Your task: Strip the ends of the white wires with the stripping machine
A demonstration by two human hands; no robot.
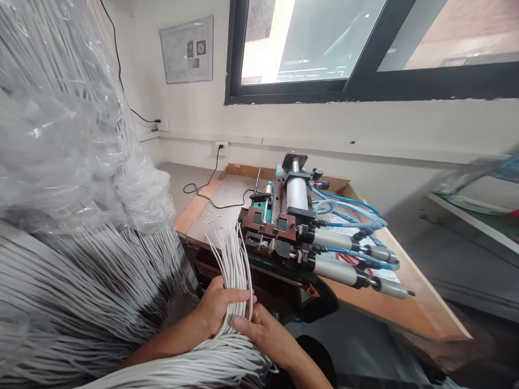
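Note:
A bundle of thin white cables (pixel 234 259) stands upright between my hands, its loose ends fanned out at the top. My left hand (pixel 219 303) is closed around the bundle, thumb laid across the front. Lower on the right side, my right hand (pixel 259 329) grips the same cables, its thumb pressed on them. The rest of the bundle bends down to the left across my lap. Just beyond the cable ends sits a pneumatic wire-stripping machine (pixel 297 194) with metal cylinders and brown blocks. Some of my fingers are hidden behind the cables.
Large hanks of grey cable (pixel 81 270), partly wrapped in clear plastic (pixel 73 151), fill the left side. Small offcuts (pixel 208 219) lie on the wooden-edged table (pixel 421 292). Blue air hoses (pixel 352 210) loop right of the machine. A black power cord (pixel 214 202) crosses the tabletop.

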